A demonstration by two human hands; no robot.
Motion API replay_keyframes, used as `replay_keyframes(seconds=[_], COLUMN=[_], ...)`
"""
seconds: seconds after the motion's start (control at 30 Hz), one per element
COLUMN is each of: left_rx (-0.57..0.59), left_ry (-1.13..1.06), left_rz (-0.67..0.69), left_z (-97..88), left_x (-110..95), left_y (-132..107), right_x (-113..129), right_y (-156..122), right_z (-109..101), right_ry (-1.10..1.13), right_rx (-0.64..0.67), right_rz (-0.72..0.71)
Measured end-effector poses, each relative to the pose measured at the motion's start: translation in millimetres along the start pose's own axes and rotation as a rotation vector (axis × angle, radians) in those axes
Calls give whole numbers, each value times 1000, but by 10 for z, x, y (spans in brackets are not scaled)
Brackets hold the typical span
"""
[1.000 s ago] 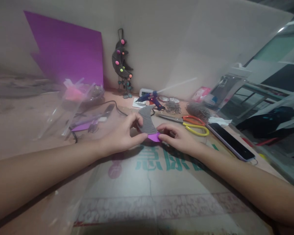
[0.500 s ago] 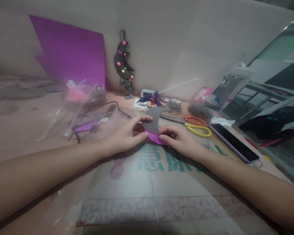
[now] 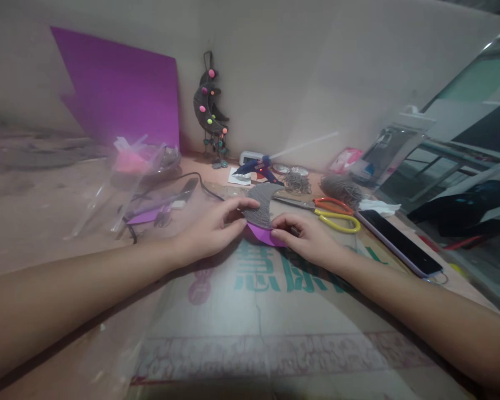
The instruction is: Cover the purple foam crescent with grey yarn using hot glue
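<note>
Between my hands is a crescent (image 3: 261, 204), its upper part closely wrapped in grey yarn and its lower end showing bare purple card (image 3: 265, 236). My left hand (image 3: 219, 225) grips the crescent's left edge, index finger on the wrapped face and thumb lower down beside the edge. At the lower right, where yarn meets card, my right hand (image 3: 302, 233) pinches with thumb and forefinger. A thin strand of yarn hanging below cannot be made out clearly. Just behind the crescent lie scissors (image 3: 336, 221) with orange and yellow handles.
A blue glue gun (image 3: 258, 166) holding a clear glue stick stands at the back. Grey yarn (image 3: 341, 190) and a phone (image 3: 400, 243) lie to the right. Purple card (image 3: 125, 83) and a decorated moon hanging (image 3: 202, 108) are by the wall. Plastic bags (image 3: 129, 172) sit left.
My left thumb has slid slightly left, away from the purple card. The crescent and my right hand have barely moved.
</note>
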State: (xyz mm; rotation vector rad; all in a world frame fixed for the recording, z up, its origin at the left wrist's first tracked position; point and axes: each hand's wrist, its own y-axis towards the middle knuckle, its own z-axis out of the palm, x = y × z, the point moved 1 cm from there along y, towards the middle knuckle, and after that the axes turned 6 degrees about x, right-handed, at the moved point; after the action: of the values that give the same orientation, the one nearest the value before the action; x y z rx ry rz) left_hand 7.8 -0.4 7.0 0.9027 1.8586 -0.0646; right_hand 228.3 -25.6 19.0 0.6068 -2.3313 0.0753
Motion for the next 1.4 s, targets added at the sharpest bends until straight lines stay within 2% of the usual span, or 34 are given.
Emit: replay_keyframes(seconds=[0.23, 0.43, 0.8, 1.03, 1.4], left_rx=[9, -28, -43, 18, -11], left_ry=[8, -41, -20, -19, 42], left_rz=[-24, -6, -9, -26, -6], left_z=[-2, 4, 7, -16, 7], left_x=[-13, 19, 9, -58, -44], left_y=[9, 16, 14, -17, 3], right_x=[11, -28, 4, 34, 32], right_y=[0, 16, 3, 5, -18], right_z=[-43, -65, -58, -40, -37], right_ry=[-13, -8, -52, -32, -90], right_rx=[-1, -32, 21, 35, 68], right_rz=[-39, -60, -49, -48, -136])
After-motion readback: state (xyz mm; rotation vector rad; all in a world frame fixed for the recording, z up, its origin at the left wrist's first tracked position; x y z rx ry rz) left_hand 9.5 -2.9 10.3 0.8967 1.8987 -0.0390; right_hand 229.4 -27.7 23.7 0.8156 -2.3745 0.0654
